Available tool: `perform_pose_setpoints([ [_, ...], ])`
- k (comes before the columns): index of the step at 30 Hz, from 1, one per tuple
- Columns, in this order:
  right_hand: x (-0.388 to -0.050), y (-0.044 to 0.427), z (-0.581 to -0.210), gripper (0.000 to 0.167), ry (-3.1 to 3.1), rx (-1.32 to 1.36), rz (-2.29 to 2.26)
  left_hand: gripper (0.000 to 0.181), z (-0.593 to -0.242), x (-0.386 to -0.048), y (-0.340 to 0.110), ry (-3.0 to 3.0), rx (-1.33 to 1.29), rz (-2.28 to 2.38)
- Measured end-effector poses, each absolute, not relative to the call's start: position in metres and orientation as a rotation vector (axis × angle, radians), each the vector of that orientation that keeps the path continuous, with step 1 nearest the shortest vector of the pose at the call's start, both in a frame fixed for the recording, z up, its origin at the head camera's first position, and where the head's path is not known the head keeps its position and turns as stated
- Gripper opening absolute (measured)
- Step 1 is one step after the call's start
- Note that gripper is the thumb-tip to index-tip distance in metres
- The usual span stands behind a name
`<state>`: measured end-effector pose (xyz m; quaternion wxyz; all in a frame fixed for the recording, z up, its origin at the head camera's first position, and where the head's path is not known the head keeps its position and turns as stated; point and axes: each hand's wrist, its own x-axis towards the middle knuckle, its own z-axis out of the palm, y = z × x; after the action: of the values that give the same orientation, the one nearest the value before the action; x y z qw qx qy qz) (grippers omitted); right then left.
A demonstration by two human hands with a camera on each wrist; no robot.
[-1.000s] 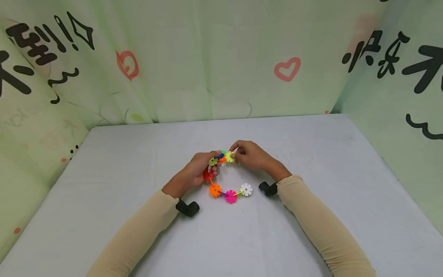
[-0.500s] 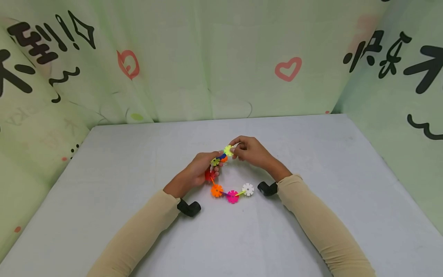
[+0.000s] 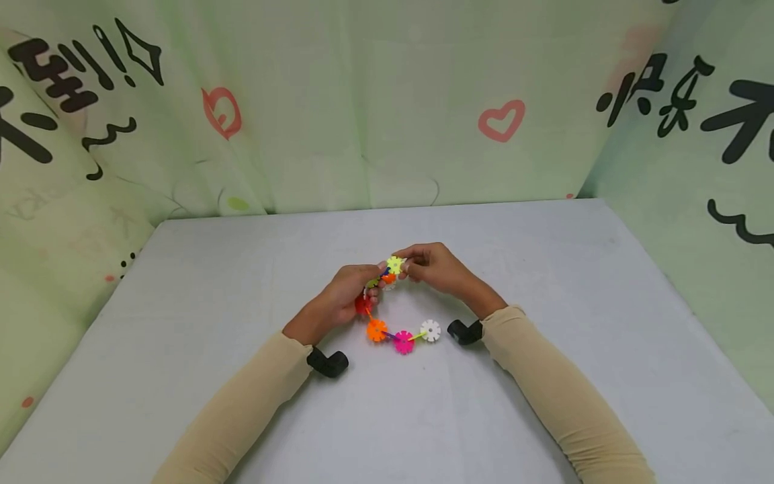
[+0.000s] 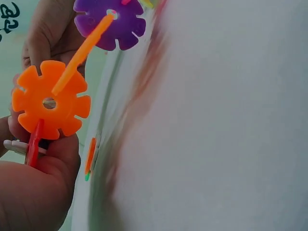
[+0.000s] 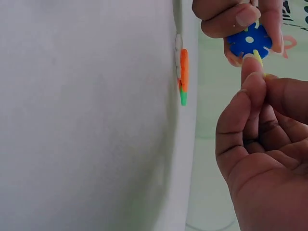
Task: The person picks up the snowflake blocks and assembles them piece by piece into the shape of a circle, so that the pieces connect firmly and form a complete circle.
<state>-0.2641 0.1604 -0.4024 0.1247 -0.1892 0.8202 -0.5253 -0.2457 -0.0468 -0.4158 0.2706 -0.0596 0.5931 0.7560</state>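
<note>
A chain of notched snowflake building discs hangs from my left hand [image 3: 347, 292], which grips it near the red disc [image 3: 363, 306]. The chain curves through an orange disc [image 3: 376, 330] and a pink disc [image 3: 404, 342] to a white disc [image 3: 431, 331]. Between thumb and fingers, my right hand [image 3: 438, 270] pinches a yellow disc [image 3: 395, 264]. In the right wrist view, the yellow disc's edge meets a blue disc [image 5: 250, 41] held by the left fingers; how deep it sits is hidden. The left wrist view shows an orange disc [image 4: 74, 108] joined towards a purple disc [image 4: 108, 33].
Loose pieces lie on the white table [image 3: 514, 403] beyond the hands, among them an orange disc [image 5: 185, 70] with white and green ones beside it. A printed curtain [image 3: 363, 101] stands behind and at both sides. Black wrist mounts [image 3: 328, 363] stick out from both sleeves.
The right hand rose slightly with the yellow disc, then came down and left, closer to the left fingers. My left hand stays nearly still, still gripping the chain.
</note>
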Motion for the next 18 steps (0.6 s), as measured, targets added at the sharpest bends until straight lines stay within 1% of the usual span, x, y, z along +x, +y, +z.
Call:
perform_pose_setpoints([
  [7,-0.2634,0.1549,-0.4024,0.028,2.374,-0.555,-1.559,0.033,-0.4161,-0.2452,-0.0476,1.583,-0.099,2.053],
  [14,-0.2628,0.1544,-0.402,0.029,2.341,-0.548,-1.54,0.032,-0.4118,-0.2426,-0.0519,1.583,-0.034,2.017],
  [18,-0.2639,0.1536,-0.404,0.028,2.348,-0.576,-1.515,0.03,-0.4104,-0.241,-0.054,1.565,-0.057,2.017],
])
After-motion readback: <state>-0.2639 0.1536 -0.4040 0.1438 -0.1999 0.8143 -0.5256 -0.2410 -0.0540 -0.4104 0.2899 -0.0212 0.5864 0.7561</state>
